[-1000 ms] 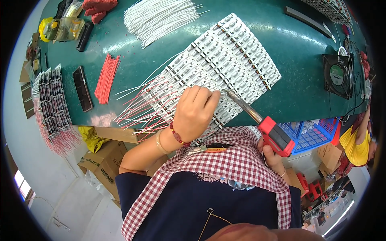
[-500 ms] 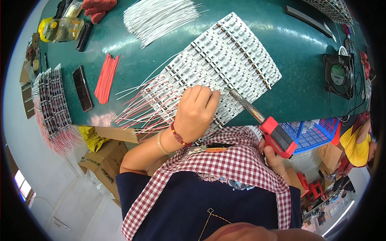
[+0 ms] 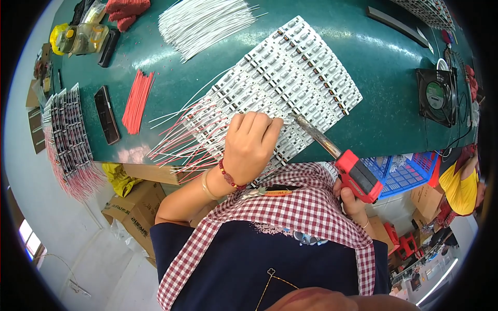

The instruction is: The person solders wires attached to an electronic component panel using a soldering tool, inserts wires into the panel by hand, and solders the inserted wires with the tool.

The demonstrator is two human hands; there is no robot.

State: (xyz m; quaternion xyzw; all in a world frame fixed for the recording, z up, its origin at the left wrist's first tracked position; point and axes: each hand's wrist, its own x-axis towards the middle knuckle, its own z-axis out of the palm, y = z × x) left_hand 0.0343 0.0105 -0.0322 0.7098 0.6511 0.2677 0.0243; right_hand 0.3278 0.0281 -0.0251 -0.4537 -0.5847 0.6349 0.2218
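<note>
A white panel of circuit boards (image 3: 306, 67), set with rows of small parts, lies aslant on the green table. My left hand (image 3: 250, 142) rests over its lower part, thumb and fingers pinched together near the board; whatever is between the fingertips is hidden. Low on the right, my right hand (image 3: 353, 202) grips a soldering iron (image 3: 358, 176) with a red and black handle. Its metal barrel points up and left, with the tip at the panel just right of my left fingertips. Red and white wires (image 3: 192, 147) stick out from the panel's left side.
White wires (image 3: 207, 23) lie in a heap at the back, and red wires (image 3: 138, 102) in a bundle at left beside a phone (image 3: 107, 115). Wired boards (image 3: 67, 135) hang over the left table edge. A black fan (image 3: 437, 97) stands at right, above a blue basket (image 3: 407, 176).
My left hand has shifted very slightly left and down, still pinched. The soldering iron's tip stays almost in the same place on the panel.
</note>
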